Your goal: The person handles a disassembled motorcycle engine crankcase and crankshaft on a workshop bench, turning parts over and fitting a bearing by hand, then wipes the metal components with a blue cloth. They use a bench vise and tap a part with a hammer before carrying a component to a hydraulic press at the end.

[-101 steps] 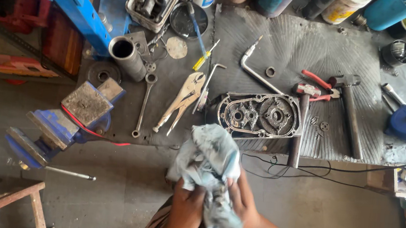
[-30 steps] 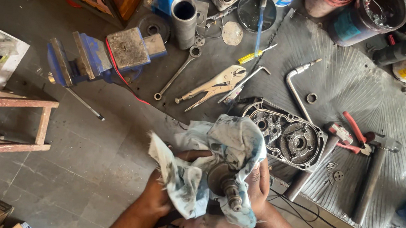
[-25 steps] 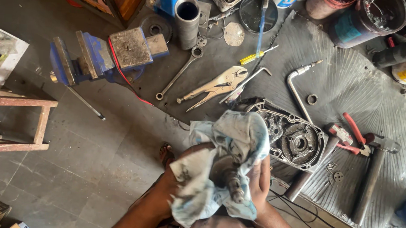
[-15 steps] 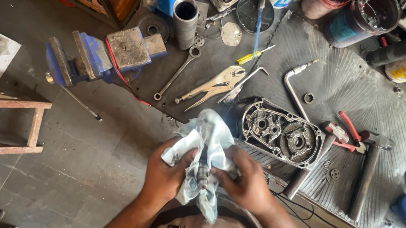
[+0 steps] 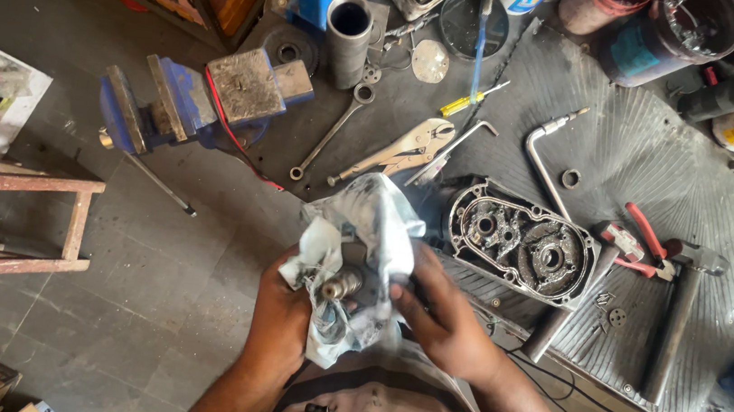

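My left hand (image 5: 278,315) and my right hand (image 5: 437,318) hold a dirty light-blue rag (image 5: 378,225) wrapped around a small greasy metal part (image 5: 342,283). Only the round shaft end of that part shows between the folds. The bundle hangs low over the floor, just in front of an open metal engine casing (image 5: 516,243) with gears inside. My left hand cups the rag from below-left; my right hand grips it from the right.
Locking pliers (image 5: 400,150), a spanner (image 5: 329,134), a yellow screwdriver (image 5: 474,99) and an L-shaped wrench (image 5: 545,152) lie on the floor mat. A blue bench vise (image 5: 201,98) sits at left, a wooden stool (image 5: 12,214) further left, a hammer (image 5: 678,320) and red pliers (image 5: 645,240) at right.
The rag has been turned and regathered around the metal part, and both hands have shifted their grip on it. The view has tilted and shifted slightly.
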`<state>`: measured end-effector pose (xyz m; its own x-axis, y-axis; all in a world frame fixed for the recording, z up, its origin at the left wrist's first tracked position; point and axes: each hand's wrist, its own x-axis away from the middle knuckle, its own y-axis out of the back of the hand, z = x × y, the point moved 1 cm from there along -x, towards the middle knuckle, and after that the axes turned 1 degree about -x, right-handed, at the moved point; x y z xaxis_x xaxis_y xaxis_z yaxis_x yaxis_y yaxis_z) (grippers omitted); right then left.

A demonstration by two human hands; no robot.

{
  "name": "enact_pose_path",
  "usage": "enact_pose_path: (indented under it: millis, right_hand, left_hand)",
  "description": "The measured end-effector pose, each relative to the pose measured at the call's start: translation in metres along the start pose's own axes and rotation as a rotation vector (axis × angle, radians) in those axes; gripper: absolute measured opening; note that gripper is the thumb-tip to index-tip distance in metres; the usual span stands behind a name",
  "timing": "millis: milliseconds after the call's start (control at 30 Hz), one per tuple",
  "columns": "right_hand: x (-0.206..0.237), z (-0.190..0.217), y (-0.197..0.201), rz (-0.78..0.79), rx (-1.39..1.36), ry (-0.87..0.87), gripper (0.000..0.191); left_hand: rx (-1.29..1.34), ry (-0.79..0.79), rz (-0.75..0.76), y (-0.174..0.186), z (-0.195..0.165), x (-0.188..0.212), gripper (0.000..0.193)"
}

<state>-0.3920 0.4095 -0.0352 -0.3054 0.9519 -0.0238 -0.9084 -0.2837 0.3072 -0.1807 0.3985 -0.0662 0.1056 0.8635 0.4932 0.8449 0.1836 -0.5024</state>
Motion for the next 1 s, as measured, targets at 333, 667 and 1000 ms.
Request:
enact_pose_path:
  millis: [333, 667, 1000]
  right_hand:
    - [-0.013, 0.019, 0.026, -0.309, 0.402, 0.138, 0.021]
    - [0.027, -0.051, 0.101, -0.365, -0.323, 0.235, 0.071]
    - [-0.014, -0.01, -0.005, -0.188, -1.43, -0.463, 0.056]
  left_hand:
    - [-0.061, -0.036, -0.004, 0.015, -0.018, 0.0, 0.023]
    - [0.491, 0.198, 0.202, 0.055, -0.025, 0.001, 0.042]
    - [0.46, 0.108, 0.119, 0.029, -0.023, 0.004, 0.038]
